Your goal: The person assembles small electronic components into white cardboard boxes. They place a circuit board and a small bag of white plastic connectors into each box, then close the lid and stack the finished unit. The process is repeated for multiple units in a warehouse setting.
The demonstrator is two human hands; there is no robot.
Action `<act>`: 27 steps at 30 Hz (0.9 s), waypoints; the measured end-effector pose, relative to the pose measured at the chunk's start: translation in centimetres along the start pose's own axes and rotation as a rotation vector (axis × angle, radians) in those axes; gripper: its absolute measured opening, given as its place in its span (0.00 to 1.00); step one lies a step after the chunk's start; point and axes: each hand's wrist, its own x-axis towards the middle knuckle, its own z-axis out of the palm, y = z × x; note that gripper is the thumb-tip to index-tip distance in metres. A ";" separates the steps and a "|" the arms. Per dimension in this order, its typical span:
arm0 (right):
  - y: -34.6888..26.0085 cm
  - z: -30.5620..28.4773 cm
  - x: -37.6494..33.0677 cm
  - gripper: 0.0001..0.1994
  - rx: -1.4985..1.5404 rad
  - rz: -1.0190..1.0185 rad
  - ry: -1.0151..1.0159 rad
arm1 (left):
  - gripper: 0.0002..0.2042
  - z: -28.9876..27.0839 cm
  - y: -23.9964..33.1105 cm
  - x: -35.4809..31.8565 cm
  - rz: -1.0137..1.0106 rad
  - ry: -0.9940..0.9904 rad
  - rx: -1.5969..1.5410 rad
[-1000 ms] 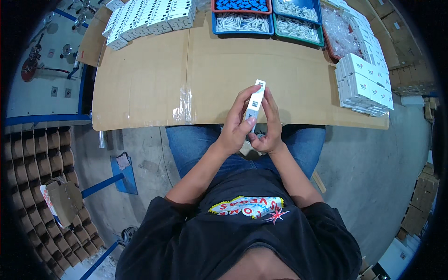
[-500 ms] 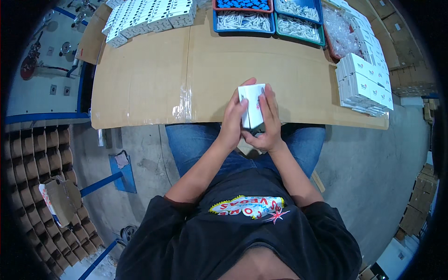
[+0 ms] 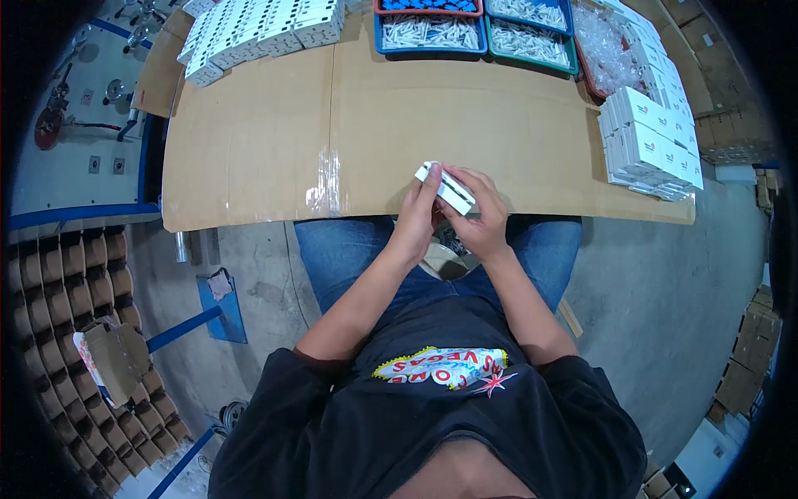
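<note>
— Two hands, left hand point(image 3: 413, 224) and right hand point(image 3: 480, 218), fingers clamped on the small white box point(image 3: 445, 187) (near desk point(image 3: 249, 150) edge, six o'clock).
— It might slip; the grip looks light.

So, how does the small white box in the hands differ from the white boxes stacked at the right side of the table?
The small white box is single and tilted, held by both hands; the stacked white boxes rest in a pile on the cardboard. The held one shows a narrow side; the stacked ones show broad faces. All are white and rectangular.
</note>
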 end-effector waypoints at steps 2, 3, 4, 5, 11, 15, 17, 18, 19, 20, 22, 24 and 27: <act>0.5 0.4 -0.2 0.22 0.040 -0.006 0.011 | 0.23 -0.2 -0.4 0.2 -0.050 0.001 -0.107; 0.5 0.4 -0.3 0.22 0.057 0.006 0.015 | 0.23 -0.2 -0.5 0.2 -0.053 -0.014 -0.093; 0.4 0.5 -0.3 0.21 0.074 0.019 0.018 | 0.23 -0.3 -0.4 0.1 -0.057 -0.027 -0.080; 0.4 0.5 -0.4 0.21 0.092 0.032 0.021 | 0.23 -0.2 -0.4 0.1 -0.060 -0.040 -0.066; 0.3 0.1 -0.3 0.19 0.314 0.176 -0.020 | 0.24 0.8 0.5 -0.2 0.182 0.065 0.041; 0.8 0.5 -0.6 0.20 0.464 0.322 -0.055 | 0.26 -0.4 -0.2 0.3 0.307 0.044 0.095; 0.4 0.0 -0.2 0.21 0.441 0.334 -0.116 | 0.26 -0.1 0.2 0.2 0.369 0.037 0.115; 0.5 0.0 -0.3 0.21 0.422 0.330 -0.129 | 0.26 -0.1 0.2 0.2 0.374 0.036 0.117; 0.6 0.0 -0.4 0.21 0.404 0.325 -0.140 | 0.26 -0.1 0.3 0.2 0.379 0.035 0.120; 0.7 0.0 -0.5 0.22 0.385 0.320 -0.151 | 0.26 0.0 0.4 0.3 0.384 0.033 0.124; 0.7 0.1 -0.7 0.20 0.328 0.312 -0.137 | 0.25 -0.6 -0.1 0.9 0.381 0.019 0.143; 0.6 0.3 -0.8 0.20 0.300 0.315 -0.122 | 0.24 -1.0 -0.7 1.1 0.375 0.014 0.151; 0.3 0.5 -1.0 0.19 0.320 0.345 -0.108 | 0.25 -1.2 -1.0 1.1 0.366 0.017 0.149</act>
